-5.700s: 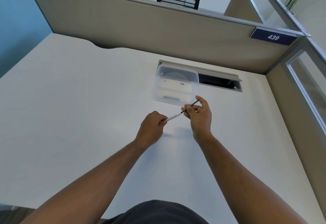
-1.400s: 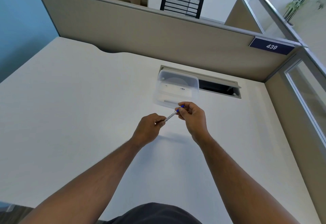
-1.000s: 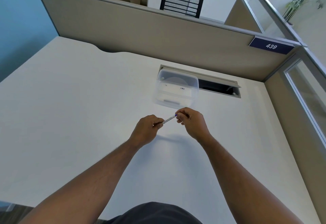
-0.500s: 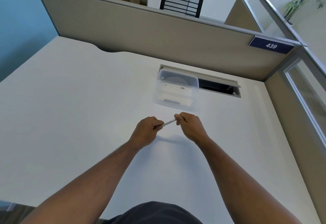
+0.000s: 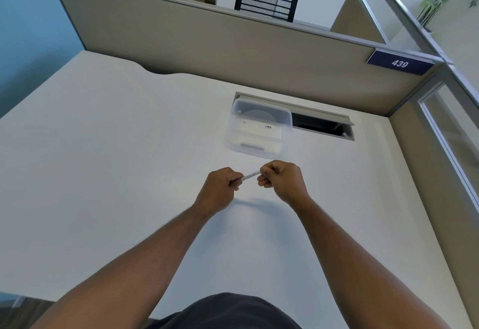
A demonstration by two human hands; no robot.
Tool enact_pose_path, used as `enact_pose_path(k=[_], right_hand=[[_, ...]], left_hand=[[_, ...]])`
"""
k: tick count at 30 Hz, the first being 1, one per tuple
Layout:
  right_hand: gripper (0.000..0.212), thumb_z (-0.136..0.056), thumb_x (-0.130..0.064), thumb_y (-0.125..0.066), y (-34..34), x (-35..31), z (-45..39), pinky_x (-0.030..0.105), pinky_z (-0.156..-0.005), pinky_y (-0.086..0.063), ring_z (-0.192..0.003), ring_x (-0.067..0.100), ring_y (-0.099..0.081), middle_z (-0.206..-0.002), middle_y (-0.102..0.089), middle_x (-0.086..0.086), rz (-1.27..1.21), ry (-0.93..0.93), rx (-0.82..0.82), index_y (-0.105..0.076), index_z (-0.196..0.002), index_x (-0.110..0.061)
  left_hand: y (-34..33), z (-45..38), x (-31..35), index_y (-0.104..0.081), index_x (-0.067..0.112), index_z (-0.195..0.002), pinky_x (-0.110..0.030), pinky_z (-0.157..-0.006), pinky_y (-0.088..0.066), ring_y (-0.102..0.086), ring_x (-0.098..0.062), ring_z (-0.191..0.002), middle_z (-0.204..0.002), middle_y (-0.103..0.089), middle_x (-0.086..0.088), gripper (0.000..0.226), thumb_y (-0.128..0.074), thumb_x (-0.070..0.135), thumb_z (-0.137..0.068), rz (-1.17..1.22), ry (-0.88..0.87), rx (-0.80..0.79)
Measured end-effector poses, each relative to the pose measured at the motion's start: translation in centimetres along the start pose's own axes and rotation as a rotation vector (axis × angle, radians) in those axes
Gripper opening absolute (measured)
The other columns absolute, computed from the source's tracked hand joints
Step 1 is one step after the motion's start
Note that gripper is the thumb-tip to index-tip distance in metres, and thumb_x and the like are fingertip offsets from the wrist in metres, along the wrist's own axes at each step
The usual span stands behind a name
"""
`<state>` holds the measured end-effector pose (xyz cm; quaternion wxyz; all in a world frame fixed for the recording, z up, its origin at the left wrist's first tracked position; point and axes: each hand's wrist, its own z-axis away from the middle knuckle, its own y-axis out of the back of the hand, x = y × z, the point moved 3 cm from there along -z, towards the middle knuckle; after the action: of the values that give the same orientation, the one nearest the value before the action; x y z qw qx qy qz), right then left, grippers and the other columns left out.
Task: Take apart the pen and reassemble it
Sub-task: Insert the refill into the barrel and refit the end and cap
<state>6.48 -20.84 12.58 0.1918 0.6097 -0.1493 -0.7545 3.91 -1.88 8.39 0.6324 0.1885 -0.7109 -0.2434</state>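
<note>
we have the pen [image 5: 250, 175] held up off the bench [image 5: 103, 147], spanning the short gap between our two hands, a little in front of the clear plastic box [image 5: 260, 128] that sits by the cable slot [image 5: 321, 124]. only a short pale stretch of barrel shows between the fists; both ends are buried, so we cannot tell whether any part is loose or already seated.

our left hand [image 5: 220, 188] is curled with its fingers [image 5: 237, 182] pinching the lower end of the barrel. our right hand [image 5: 281, 179] is closed over the upper end, fingers pressed together around it — whatever cap or tip sits there is hidden inside the fist.

we judge the pen to be very light and stiff, a thin smooth plastic tube that will roll or slip under a loose grip. it should take a firm pinch, yet a slender barrel could flex or crack if we bend it instead of pulling or twisting along its axis. best hold, we think: one hand near each end, close to the joint being worked, with the pads flat on the barrel — small inner parts could drop and skitter off across the smooth bench.
</note>
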Motion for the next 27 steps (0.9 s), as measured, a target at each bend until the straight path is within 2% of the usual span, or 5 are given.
enact_pose_path(k=[7,14,18,22,27], right_hand=[[0.017,-0.098,-0.007,-0.062,0.2,-0.2,-0.4,0.032,-0.073,-0.064,-0.070,0.023,-0.077,-0.076,-0.078,0.008,0.035,-0.003,-0.045,-0.075,-0.088,-0.004],[0.018,-0.100,-0.005,-0.058,0.3,-0.1,-0.6,0.025,-0.075,-0.061,-0.077,0.019,-0.075,-0.084,-0.077,0.008,0.077,0.072,-0.084,-0.075,-0.097,-0.005],[0.019,-0.100,-0.013,-0.057,0.0,-0.3,-0.5,0.031,-0.075,-0.056,-0.075,0.020,-0.069,-0.078,-0.073,0.003,0.276,0.124,-0.051,-0.073,-0.089,-0.010],[0.023,-0.100,-0.017,-0.053,-0.2,-1.2,-0.6,0.038,-0.071,-0.054,-0.076,0.028,-0.064,-0.076,-0.070,0.007,0.423,0.177,-0.043,-0.069,-0.084,-0.011],[0.024,-0.100,-0.018,-0.053,0.1,-1.2,-1.0,0.039,-0.071,-0.054,-0.077,0.028,-0.065,-0.079,-0.071,0.009,0.444,0.105,-0.083,-0.070,-0.084,-0.012]], left_hand=[[-0.2,-0.2,-0.2,-0.076,0.013,-0.097,-0.010,-0.068,-0.042,-0.063,-0.009,-0.074,-0.084,-0.069,-0.001,0.017,-0.060,0.007,-0.093,0.074,0.097,-0.062],[0.1,-0.6,-0.5,-0.073,0.011,-0.097,-0.030,-0.079,-0.054,-0.068,-0.012,-0.075,-0.089,-0.065,-0.002,0.018,-0.056,0.006,-0.095,0.082,0.113,-0.161],[-0.2,-0.3,-0.7,-0.075,0.011,-0.100,-0.030,-0.075,-0.055,-0.069,-0.015,-0.074,-0.091,-0.066,-0.003,0.022,-0.054,0.005,-0.096,0.045,0.092,-0.147],[-0.7,-0.1,-0.2,-0.074,0.010,-0.102,-0.019,-0.067,-0.048,-0.065,-0.014,-0.069,-0.088,-0.064,0.000,0.025,-0.051,0.002,-0.095,-0.002,0.057,-0.078],[-0.8,0.0,-0.1,-0.074,0.008,-0.102,-0.028,-0.069,-0.053,-0.065,-0.019,-0.069,-0.088,-0.065,-0.006,0.026,-0.050,0.000,-0.094,-0.021,0.029,-0.081]])
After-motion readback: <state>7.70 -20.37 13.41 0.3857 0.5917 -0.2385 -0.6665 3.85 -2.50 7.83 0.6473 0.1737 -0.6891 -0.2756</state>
